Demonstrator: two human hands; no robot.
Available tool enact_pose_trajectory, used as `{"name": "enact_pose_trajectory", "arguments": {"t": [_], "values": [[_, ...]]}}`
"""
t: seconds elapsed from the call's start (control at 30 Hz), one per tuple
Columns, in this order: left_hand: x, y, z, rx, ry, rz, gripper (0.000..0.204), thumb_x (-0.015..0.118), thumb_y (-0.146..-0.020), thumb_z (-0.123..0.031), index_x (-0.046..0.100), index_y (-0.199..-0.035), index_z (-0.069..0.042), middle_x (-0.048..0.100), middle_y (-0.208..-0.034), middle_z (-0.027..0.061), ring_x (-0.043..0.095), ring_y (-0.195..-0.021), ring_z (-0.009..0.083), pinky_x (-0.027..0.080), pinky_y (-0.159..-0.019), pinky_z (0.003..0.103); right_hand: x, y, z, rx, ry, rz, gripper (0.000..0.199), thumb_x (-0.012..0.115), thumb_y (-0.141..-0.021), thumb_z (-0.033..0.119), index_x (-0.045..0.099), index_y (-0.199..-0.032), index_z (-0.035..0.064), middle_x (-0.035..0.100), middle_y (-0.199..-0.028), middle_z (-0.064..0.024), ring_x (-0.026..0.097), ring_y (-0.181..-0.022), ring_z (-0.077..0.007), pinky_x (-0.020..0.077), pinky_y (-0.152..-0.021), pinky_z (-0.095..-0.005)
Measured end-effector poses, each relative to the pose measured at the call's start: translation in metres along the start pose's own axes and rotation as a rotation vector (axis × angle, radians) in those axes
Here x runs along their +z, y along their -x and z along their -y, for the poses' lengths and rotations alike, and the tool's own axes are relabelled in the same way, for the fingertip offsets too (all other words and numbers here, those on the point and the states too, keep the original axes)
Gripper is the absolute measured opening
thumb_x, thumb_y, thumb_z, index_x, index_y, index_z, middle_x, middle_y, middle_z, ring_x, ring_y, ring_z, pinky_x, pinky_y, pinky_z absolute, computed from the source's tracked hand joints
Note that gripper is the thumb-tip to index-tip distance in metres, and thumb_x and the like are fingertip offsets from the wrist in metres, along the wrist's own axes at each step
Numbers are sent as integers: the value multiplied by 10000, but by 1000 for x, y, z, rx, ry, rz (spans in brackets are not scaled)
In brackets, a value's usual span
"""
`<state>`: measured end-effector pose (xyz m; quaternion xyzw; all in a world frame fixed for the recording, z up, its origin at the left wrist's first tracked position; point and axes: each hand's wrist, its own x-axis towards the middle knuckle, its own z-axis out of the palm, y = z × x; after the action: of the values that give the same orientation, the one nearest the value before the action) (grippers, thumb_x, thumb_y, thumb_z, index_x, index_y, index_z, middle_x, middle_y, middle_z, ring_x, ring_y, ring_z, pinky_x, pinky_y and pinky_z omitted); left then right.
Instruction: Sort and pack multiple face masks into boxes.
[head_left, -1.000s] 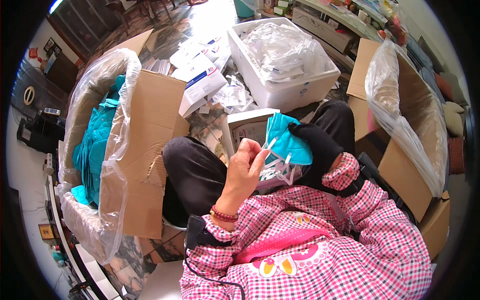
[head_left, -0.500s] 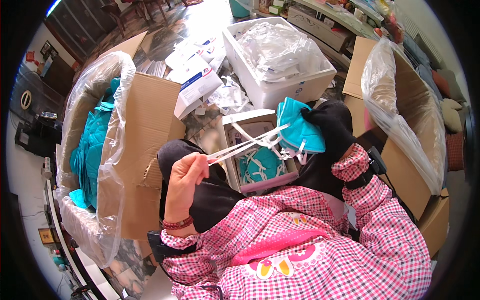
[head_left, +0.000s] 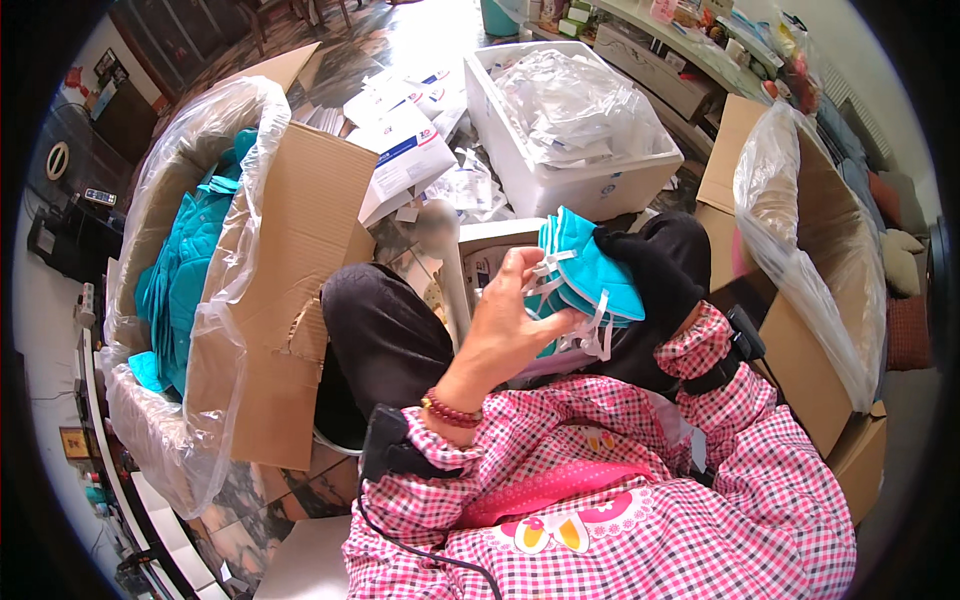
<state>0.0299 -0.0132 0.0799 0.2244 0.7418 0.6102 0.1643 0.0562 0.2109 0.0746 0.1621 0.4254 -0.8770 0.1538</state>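
Observation:
Several stacked teal cup-shaped masks (head_left: 592, 262) with white straps (head_left: 603, 325) are held above my lap. My right hand (head_left: 655, 268), in a black glove, grips the stack from its right side. Bare, with a red bead bracelet at the wrist, my left hand (head_left: 500, 325) reaches to the left edge of the masks. Its thumb and fingers are apart, close to the straps; fingertip contact is hard to make out. Below the stack, a small white box (head_left: 490, 233) sits between my knees, with its contents mostly hidden by my left hand and the masks.
On the left, a plastic-lined cardboard carton (head_left: 310, 200) holds many teal masks (head_left: 180, 270). A white foam box (head_left: 575, 185) full of clear plastic bags stands ahead. White printed cartons (head_left: 405, 160) lie beside it. Another lined carton (head_left: 735, 160) stands at right.
My left hand has moved right from the stretched straps to the masks, and its fingers have spread. The straps now hang slack by the stack. My right hand still holds the masks.

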Motion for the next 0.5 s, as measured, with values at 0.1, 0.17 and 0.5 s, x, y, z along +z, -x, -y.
{"name": "enact_pose_trajectory", "arguments": {"t": [0.1,0.17,0.5], "values": [[15,-1,9,292,-116,-83,616,829,-759,-164,518,-1277,-47,629,-1140,88,606,-1090,208,472,-964,336,-18,-11,-16,-16,-4,24,329,533,-998,207,569,-1253,3,676,-1143,-120,676,-967,-198,540,-896,-311],[14,-2,26,218,28,-3,560,794,-798,-129,522,-1280,-44,622,-1132,61,596,-1074,179,469,-959,316,-17,-12,-17,-19,-21,43,313,520,-1000,200,585,-1235,4,675,-1148,-124,674,-976,-198,532,-910,-315],[12,0,32,-160,623,209,253,626,-967,-115,621,-1210,-43,651,-1039,-16,603,-984,87,486,-904,254,-3,-6,-15,59,98,67,320,520,-1008,187,575,-1246,-20,673,-1124,-95,649,-979,-149,519,-912,-277]]}}
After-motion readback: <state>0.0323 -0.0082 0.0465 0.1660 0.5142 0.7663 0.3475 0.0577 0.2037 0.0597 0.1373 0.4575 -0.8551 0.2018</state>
